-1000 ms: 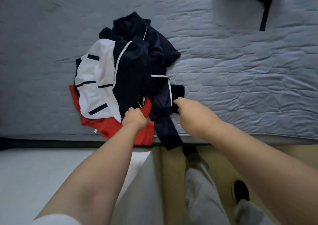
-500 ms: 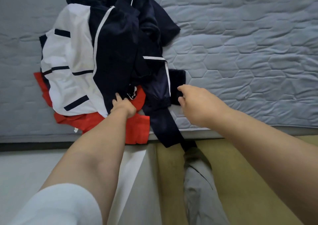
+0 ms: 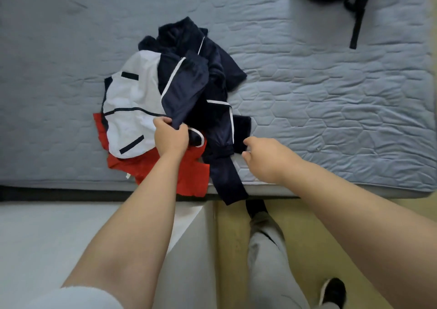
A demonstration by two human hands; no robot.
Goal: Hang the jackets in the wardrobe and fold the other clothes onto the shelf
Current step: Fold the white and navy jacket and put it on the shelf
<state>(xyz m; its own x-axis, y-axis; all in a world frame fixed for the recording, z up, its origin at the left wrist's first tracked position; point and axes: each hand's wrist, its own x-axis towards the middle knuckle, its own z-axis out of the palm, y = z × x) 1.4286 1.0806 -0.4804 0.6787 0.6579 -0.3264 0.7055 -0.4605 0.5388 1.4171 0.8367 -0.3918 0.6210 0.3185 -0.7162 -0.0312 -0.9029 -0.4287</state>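
Note:
A heap of clothes lies near the front edge of a grey quilted mattress [image 3: 331, 91]. On top is a navy garment with white piping [image 3: 186, 89]. Beside it lies a white garment with dark stripes [image 3: 132, 110], and a red garment [image 3: 186, 174] sits underneath. A navy sleeve or trouser leg [image 3: 227, 181] hangs over the mattress edge. My left hand [image 3: 171, 137] pinches the lower edge of the navy garment. My right hand [image 3: 267, 157] hovers by the hanging navy piece with fingers loosely curled, holding nothing.
A black bag with a strap [image 3: 354, 13] lies at the mattress's far right. Below the bed edge are a white surface [image 3: 47, 237] on the left and a yellowish floor [image 3: 231, 249], where my legs and shoes stand.
My left hand has closed on the navy garment's edge and lifted it a little off the red one. The camera has pulled back. My right hand stays beside the hanging piece.

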